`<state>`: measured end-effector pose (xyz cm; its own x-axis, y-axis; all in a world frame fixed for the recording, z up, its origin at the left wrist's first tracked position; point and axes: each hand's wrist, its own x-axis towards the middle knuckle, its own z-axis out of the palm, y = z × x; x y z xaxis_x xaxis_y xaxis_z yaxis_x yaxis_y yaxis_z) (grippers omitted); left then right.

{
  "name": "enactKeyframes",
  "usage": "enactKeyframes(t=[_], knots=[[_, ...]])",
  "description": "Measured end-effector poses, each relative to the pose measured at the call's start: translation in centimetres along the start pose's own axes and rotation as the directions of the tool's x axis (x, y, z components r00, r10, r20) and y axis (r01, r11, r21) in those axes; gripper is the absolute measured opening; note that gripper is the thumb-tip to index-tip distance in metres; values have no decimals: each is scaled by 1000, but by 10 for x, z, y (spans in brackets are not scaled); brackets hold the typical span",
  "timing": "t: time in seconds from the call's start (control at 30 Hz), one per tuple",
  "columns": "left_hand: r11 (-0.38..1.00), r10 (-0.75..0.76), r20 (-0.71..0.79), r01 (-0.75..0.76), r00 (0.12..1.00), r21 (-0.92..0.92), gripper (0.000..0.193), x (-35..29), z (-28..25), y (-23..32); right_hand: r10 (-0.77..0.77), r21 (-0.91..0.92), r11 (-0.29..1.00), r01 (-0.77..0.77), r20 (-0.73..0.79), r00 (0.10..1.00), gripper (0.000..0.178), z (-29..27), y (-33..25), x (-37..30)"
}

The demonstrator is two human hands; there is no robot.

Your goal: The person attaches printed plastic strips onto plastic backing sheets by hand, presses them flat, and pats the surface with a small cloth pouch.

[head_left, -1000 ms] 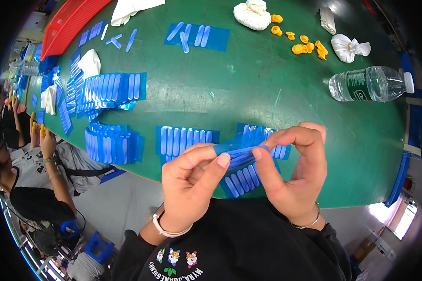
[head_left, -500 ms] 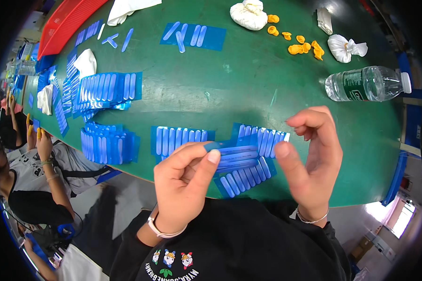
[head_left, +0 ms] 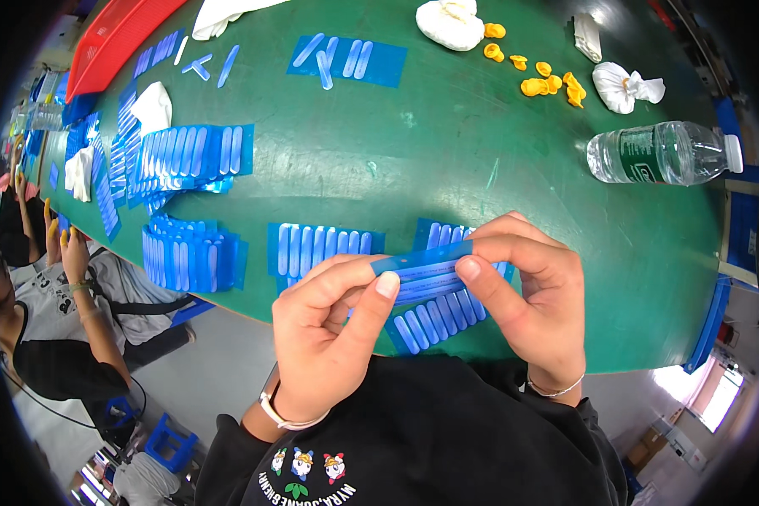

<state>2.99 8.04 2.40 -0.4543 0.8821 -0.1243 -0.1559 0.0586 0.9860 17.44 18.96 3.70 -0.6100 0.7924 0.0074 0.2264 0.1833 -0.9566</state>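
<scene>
Following the green tabletop (head_left: 329, 160) from its left end, I see a co-worker's hand (head_left: 74, 255) with yellow finger covers raised by the near edge, and a red tray (head_left: 114, 42) farther back. Next come 2 piles of blue film with pale oblong pieces in rows: an upper pile (head_left: 196, 152), a white cloth (head_left: 152, 110) just behind it, and a lower pile (head_left: 181, 257) closer to the edge.

Toward the middle, a flat blue sheet (head_left: 325, 244) lies partly behind the wearer's left hand (head_left: 325, 325). That hand has thumb and forefinger clamped on the left end of a blue strip (head_left: 430, 274), held up off the tabletop at the near edge. A tilted sheet (head_left: 438, 320) lies below it. The right hand (head_left: 527, 295) pinches the strip's right end the same way, so it spans between the 2 hands.

The step in hand looks like straightening or checking the strip. The next move, I judge, calls for an even grip at both ends, and a light one, since the film seems likely to crease.

Farther right, yellow finger covers (head_left: 540, 86) lie scattered, and a clear bottle (head_left: 654, 153) rests on its side.
</scene>
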Motion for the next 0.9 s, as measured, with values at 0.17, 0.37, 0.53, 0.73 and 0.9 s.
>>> enactKeyframes(t=[0.17, 0.37, 0.53, 0.73, 0.9], knots=[[995, -60, 16, 61, 998, -75, 14, 3, -2, -2, 40, 65, 997, -40, 4, 999, 7, 0, 3, 1], [998, -38, 15, 38, 999, -41, 14, -2, -6, -3, 297, 406, 873, -269, -5, 955, 7, 2, 0, 2], [999, 0, -31, 1, 1000, 33, 10, 2, -11, -4, 236, 328, 915, -234, 34, 971, 5, 6, -1, 1], [995, 10, -91, 0, 996, 103, 7, 1, -12, 0, 207, 323, 923, -211, 45, 977, 5, 12, -4, 3], [993, 44, -45, -39, 998, 115, 7, 3, -15, 3, 235, 317, 921, -225, 10, 972, 5, 15, -5, 1]])
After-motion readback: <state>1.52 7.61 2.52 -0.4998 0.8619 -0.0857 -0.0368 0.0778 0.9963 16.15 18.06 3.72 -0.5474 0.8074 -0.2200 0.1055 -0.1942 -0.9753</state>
